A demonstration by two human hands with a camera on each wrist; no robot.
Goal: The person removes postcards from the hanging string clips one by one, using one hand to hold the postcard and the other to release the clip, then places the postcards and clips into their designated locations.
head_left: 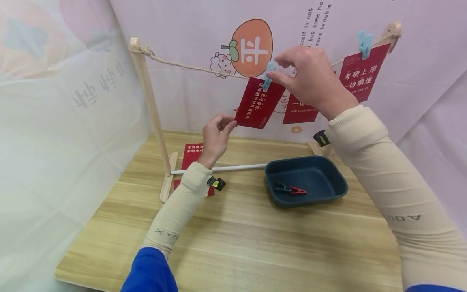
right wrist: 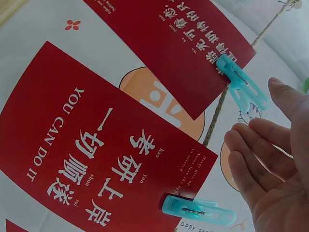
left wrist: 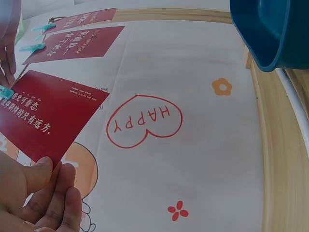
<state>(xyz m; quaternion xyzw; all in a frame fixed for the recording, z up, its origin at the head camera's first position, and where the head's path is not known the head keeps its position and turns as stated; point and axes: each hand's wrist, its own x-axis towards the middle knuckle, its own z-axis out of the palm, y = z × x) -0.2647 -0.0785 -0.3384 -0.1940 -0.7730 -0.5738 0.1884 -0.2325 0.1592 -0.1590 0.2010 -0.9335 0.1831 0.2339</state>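
A red card [head_left: 255,106] with white lettering hangs at a tilt from a twine rope [head_left: 189,66], fastened by a light blue clothespin [right wrist: 241,83]. My left hand [head_left: 215,138] pinches the card's lower corner between thumb and fingers, as the left wrist view also shows. Beside the clothespin's handle ends is my right hand [right wrist: 277,166], its thumb and fingers spread apart with a gap around them. A second red card [right wrist: 91,140] hangs under its own blue clothespin [right wrist: 198,209], partly behind my right hand in the head view. Further right hangs a third card [head_left: 361,77].
Wooden posts [head_left: 147,101] hold the rope, with a white rod [head_left: 240,167] low between them. A dark blue basin [head_left: 310,200] on the wooden table [head_left: 255,243] contains a green and a red clothespin [head_left: 298,191]. More red card [head_left: 191,156] lies beneath my left forearm.
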